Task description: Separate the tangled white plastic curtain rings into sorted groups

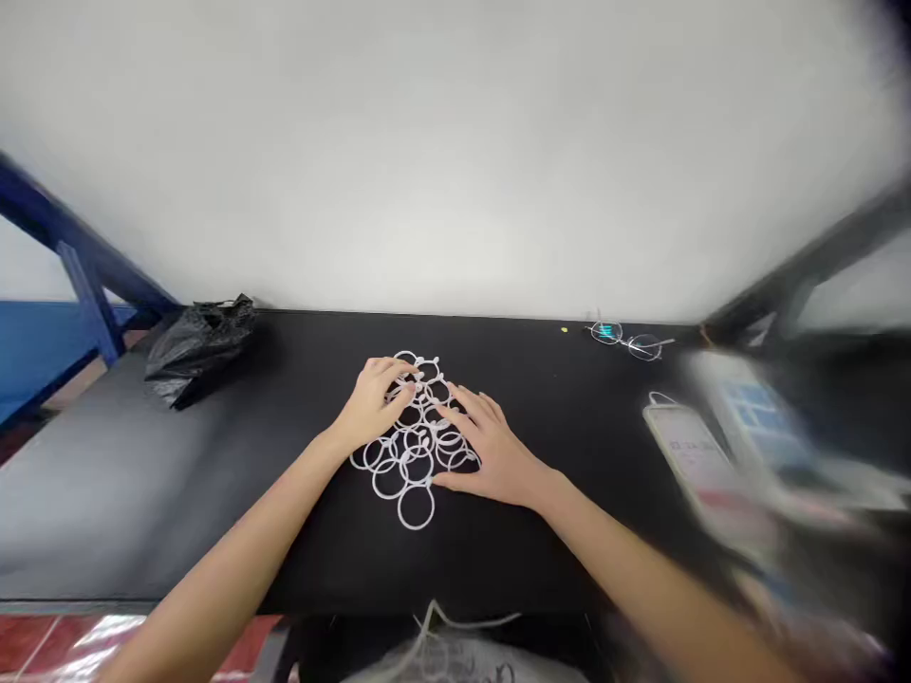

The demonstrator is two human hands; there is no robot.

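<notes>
A flat mesh of several linked white plastic rings [411, 453] lies on the black tabletop [541, 531]. My left hand [375, 400] rests on the mesh's upper left part, fingers curled down onto the rings. On the right side of the mesh lies my right hand [491, 452], fingers stretched out and flat over the rings. One ring [416, 506] sticks out at the near end of the mesh, untouched.
A crumpled black plastic bag [197, 345] sits at the back left. Eyeglasses [630, 341] lie at the back right by the wall. A phone [694, 453] and blurred boxes [765, 427] stand on the right. More white rings [455, 655] show below the table's front edge.
</notes>
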